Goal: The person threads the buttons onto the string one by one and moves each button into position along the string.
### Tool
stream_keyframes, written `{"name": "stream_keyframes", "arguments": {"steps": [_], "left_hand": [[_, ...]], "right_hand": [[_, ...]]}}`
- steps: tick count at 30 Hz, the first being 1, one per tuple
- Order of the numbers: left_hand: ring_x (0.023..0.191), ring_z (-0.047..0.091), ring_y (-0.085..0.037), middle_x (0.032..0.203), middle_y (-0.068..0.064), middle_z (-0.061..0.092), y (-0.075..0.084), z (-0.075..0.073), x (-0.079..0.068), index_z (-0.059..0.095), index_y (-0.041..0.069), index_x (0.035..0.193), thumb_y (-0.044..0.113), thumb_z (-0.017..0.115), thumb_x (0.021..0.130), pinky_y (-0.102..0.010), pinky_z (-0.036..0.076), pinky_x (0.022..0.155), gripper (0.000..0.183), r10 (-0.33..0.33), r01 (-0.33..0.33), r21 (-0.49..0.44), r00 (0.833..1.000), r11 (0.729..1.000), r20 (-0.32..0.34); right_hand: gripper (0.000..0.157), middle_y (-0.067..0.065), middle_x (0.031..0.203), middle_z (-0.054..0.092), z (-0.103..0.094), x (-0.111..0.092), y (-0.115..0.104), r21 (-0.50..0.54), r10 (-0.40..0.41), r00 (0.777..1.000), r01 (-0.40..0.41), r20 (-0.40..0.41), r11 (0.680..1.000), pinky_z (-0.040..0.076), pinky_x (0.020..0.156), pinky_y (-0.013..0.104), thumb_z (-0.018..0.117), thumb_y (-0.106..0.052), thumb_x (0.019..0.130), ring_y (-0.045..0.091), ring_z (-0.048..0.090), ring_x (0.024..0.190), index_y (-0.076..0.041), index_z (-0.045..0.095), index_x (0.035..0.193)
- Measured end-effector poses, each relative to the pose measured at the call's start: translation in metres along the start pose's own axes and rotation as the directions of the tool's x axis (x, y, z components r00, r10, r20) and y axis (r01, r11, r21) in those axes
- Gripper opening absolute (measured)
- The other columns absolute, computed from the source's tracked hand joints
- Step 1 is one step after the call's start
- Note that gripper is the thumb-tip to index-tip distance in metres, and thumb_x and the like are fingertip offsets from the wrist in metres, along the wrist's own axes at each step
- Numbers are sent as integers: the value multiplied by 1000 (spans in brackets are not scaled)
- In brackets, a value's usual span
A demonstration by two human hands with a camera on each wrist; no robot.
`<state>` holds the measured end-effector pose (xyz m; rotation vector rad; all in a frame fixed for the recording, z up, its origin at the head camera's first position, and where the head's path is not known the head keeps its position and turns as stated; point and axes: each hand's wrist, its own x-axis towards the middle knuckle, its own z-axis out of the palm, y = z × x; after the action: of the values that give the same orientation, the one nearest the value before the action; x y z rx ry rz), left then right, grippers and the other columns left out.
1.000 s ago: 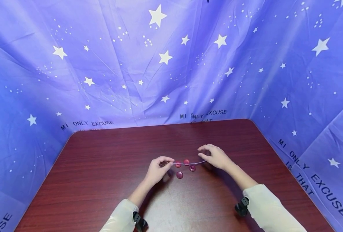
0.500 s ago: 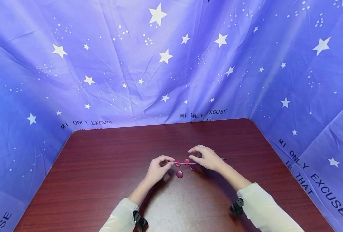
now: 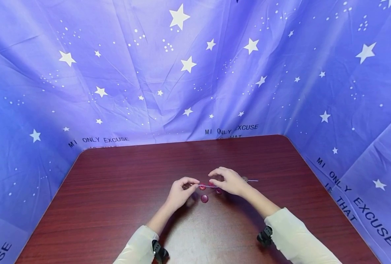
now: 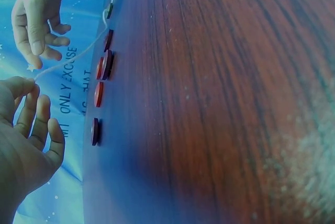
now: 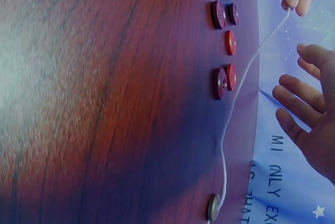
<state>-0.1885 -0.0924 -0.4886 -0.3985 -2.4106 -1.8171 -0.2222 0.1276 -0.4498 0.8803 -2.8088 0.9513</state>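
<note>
Left hand (image 3: 179, 193) pinches the end of a pale string (image 5: 223, 145), right hand (image 3: 231, 182) empty, fingers loosely parted, string sloping to the desk (image 3: 116, 190), apparently through a dark button (image 5: 213, 208), near reddish buttons (image 5: 231, 43)

Head view bright, fairly even; pale glare on near-centre of table (image 3: 116, 183), soft shadows beside left hand (image 3: 179, 194) and below right hand (image 3: 231, 182). Both wrist views dimmer, hazy, blue-tinged, fine detail soft; whitish glare lower right in left wrist view, left edge in right.
</note>
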Motion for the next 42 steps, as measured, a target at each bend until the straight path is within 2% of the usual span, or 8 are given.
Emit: {"name": "stream_keyframes", "arguments": {"steps": [7, 11, 13, 18, 24, 32, 38, 42], "left_hand": [[65, 57, -9, 84, -13, 70, 2, 1, 0, 71, 7, 93, 11, 69, 83, -17, 44, 57, 11, 10, -10, -1, 1000, 1000, 7], [65, 56, -7, 85, -13, 71, 3, 3, 0, 71, 8, 92, 11, 70, 83, -16, 43, 57, 10, -11, 11, -9, 1000, 1000, 4], [66, 56, -8, 85, -14, 70, 13, 3, -1, 71, 5, 93, 8, 69, 83, -16, 43, 59, 10, -21, 21, -3, 1000, 1000, 12], [67, 56, -8, 87, -19, 69, 38, -1, -6, 69, -1, 95, 2, 64, 85, -17, 45, 63, 12, -20, 20, 6, 999, 1000, 38], [66, 55, -7, 89, -24, 68, 39, -1, -6, 68, -3, 96, 1, 63, 86, -14, 43, 61, 12, -15, 16, -16, 999, 1000, 52], [71, 61, -29, 89, -26, 68, 40, 0, -6, 67, -6, 98, 0, 62, 86, -14, 43, 60, 14, -2, 5, -45, 998, 999, 65], [70, 59, -17, 87, -24, 68, 40, 1, -6, 67, -6, 97, -1, 63, 85, -14, 44, 61, 14, -4, 6, -34, 998, 999, 62], [73, 62, -28, 88, -24, 68, 41, 2, -6, 66, -7, 98, -2, 62, 85, -14, 45, 63, 14, 1, 2, -49, 998, 999, 70]], "right_hand": [[25, -2, 94, 67, 4, 1, -5, 126, -20, 1000, 19, 9, 992, 49, 70, 25, 67, -26, 85, 10, 59, 77, -9, 67, 104], [26, 2, 90, 66, 7, 2, -6, 235, 16, 998, -29, 56, 972, 50, 59, 21, 68, -24, 85, 12, 61, 64, -8, 66, 105], [24, 2, 87, 65, 9, 2, -6, 262, 36, 996, -57, 85, 963, 50, 54, 22, 68, -22, 85, 13, 60, 58, -9, 66, 105], [19, -4, 87, 66, 13, 3, -7, 215, 15, 997, -32, 81, 976, 49, 64, 20, 68, -20, 84, 5, 58, 71, -15, 67, 102], [15, -7, 90, 69, 16, 4, -8, 236, -9, 995, -14, 96, 972, 50, 74, 23, 68, -20, 85, 4, 60, 82, -18, 68, 99], [13, -8, 86, 70, 18, 4, -10, 250, 13, 993, -41, 116, 967, 46, 68, 20, 69, -23, 84, 5, 55, 75, -19, 69, 96], [12, -7, 83, 70, 19, 4, -11, 281, 14, 992, -49, 124, 958, 46, 68, 20, 69, -21, 84, 4, 57, 74, -17, 70, 95], [12, -5, 82, 70, 20, 4, -9, 317, 19, 990, -63, 139, 946, 48, 68, 19, 68, -21, 84, 2, 59, 74, -15, 70, 95]]}}
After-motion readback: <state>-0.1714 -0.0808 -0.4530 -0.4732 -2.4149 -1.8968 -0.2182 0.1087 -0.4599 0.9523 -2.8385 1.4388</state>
